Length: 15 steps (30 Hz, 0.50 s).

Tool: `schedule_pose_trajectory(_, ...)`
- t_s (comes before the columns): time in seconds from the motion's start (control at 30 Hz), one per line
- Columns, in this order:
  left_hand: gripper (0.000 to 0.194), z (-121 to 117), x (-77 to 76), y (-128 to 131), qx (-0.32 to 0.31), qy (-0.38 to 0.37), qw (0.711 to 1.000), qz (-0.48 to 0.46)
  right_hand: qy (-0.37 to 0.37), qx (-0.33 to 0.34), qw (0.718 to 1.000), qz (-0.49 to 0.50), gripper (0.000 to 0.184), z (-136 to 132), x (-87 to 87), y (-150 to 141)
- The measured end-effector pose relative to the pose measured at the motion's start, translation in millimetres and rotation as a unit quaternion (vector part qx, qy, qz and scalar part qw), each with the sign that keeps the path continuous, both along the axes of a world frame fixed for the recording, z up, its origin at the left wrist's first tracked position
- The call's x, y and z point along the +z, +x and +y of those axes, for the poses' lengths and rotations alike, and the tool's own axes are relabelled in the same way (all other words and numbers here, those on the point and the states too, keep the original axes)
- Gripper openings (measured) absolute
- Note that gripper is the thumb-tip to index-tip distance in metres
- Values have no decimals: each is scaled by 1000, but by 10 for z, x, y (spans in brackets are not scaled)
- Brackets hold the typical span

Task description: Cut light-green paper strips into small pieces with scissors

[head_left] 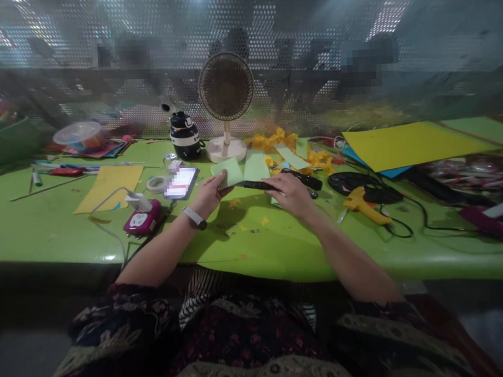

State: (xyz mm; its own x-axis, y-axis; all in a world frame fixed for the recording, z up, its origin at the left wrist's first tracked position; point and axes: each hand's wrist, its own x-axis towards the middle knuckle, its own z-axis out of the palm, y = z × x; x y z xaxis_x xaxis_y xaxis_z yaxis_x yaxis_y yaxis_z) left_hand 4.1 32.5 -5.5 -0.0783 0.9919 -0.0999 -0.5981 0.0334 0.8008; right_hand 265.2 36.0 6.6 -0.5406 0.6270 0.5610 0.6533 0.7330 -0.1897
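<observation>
Between the thumb and fingers of my left hand (210, 195) is a small light green paper piece (229, 171), held just above the table. My right hand (292, 193) is closed around a slim black tool (256, 185), whose tip points left at the paper's lower right corner. Whether the tip touches the paper I cannot tell, and the tool's exact kind is unclear. Behind my hands lie a pale green paper strip (256, 165) and yellow paper cuttings (274, 138). Close beyond my right hand rests another black object (307, 179), partly hidden by it.
A fan (226, 87) and a black jug (185, 137) stand at the back. On the left are a phone (181, 183), tape roll (156, 184) and purple power adapter (142, 218). A yellow glue gun (367, 205) with its cord and a large yellow sheet (412, 145) lie right.
</observation>
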Motion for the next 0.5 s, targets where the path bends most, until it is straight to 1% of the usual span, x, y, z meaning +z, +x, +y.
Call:
schedule_pose_trajectory(0.2,13,-21,37,20,10,-11,1000,1,4,-7,1000,-5,35,-16,-1,-17)
schedule_pose_trajectory(0.37,15,-49,23,61,-10,-19,1000,7,6,-4,1000,-16,35,-44,-4,-52)
schedule_pose_trajectory(0.5,8,-75,35,90,-17,-33,999,5,5,1,1000,-29,33,-68,-2,-72)
